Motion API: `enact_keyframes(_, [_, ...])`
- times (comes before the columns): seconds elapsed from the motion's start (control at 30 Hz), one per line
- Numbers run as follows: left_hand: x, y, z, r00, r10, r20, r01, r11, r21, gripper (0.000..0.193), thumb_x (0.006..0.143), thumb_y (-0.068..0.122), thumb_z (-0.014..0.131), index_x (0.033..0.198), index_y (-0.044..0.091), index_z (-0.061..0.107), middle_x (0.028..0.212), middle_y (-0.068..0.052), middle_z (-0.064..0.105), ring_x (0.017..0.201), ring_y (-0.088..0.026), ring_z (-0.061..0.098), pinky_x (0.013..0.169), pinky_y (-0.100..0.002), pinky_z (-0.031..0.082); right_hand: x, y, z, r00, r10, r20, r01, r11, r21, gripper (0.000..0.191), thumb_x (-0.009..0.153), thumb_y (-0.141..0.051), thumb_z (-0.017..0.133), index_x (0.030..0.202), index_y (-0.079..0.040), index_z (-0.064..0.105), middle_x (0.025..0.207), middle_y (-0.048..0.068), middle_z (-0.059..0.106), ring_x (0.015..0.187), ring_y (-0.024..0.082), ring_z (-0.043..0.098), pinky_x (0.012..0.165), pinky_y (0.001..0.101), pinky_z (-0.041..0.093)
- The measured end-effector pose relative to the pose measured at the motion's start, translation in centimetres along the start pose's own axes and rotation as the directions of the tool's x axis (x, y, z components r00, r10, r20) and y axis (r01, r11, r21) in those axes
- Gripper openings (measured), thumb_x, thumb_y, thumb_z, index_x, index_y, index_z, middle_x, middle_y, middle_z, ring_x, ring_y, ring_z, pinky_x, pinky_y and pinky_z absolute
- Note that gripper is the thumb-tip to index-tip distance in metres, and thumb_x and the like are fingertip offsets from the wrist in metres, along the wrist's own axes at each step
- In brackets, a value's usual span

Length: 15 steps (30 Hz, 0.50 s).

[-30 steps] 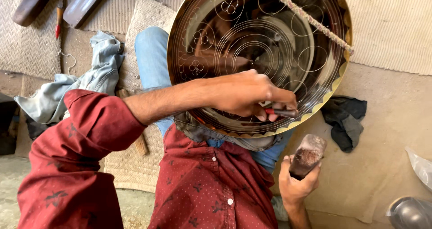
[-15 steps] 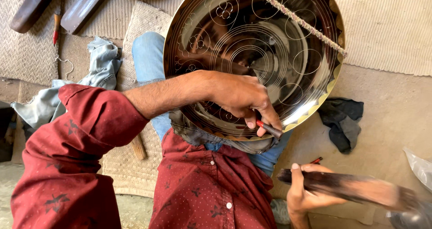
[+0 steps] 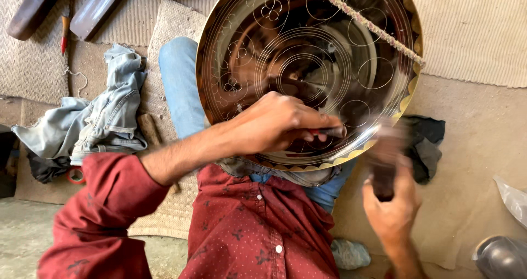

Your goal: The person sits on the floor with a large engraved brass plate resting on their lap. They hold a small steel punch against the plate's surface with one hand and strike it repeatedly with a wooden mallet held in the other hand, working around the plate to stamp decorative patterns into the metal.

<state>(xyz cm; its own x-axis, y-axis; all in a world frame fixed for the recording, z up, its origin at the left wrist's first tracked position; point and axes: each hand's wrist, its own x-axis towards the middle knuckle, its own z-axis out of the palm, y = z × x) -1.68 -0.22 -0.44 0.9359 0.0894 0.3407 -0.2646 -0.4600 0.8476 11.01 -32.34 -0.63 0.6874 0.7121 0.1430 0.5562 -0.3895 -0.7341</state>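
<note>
Two hands are engaged. Right hand (image 3: 392,207), nearest the camera, is clenched on a dark, motion-blurred mallet (image 3: 384,158) raised just beside the tray's lower rim. Left hand (image 3: 274,122) is closed on a slim punch (image 3: 329,131) whose tip rests on the large engraved brass tray (image 3: 307,48). Beyond the left hand, crumpled denim cloth (image 3: 104,120) lies on the floor.

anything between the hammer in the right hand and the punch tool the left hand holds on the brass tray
Nothing visible. The right hand grips the blurred hammer just beside the punch tool, pinched by the left hand against the brass tray. Only open air separates them.
</note>
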Motion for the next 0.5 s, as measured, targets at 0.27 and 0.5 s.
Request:
enact_keyframes(0.27, [-2.3,3.8,2.2,0.829,-0.294,-0.476,0.336,0.942,0.004,0.051,0.087,-0.011,0.068,0.133,0.009,0.064,0.11,-0.004,0.078,0.093,-0.019,0.078,0.08,-0.033,0.061,10.8,-5.3,-3.8,0.886,-0.156,0.437,0.347,0.848,-0.401,0.088,0.081,0.004,0.074,0.16,-0.018,0.041,0.099,0.016,0.067,0.081,0.031,0.068,0.067,0.0418,0.056])
enact_keyframes(0.5, [-2.9,5.1,4.1,0.558,-0.509,-0.656,0.513,0.832,-0.21,0.039,0.092,-0.005,0.075,0.127,0.006,0.061,0.101,-0.005,0.078,0.068,-0.01,0.07,0.064,-0.026,0.056,17.7,-10.8,-4.3,0.727,-0.048,0.685,0.459,0.776,-0.433,0.087,0.081,-0.005,0.075,0.157,-0.028,0.04,0.086,0.004,0.065,0.059,0.019,0.063,0.058,0.0347,0.056])
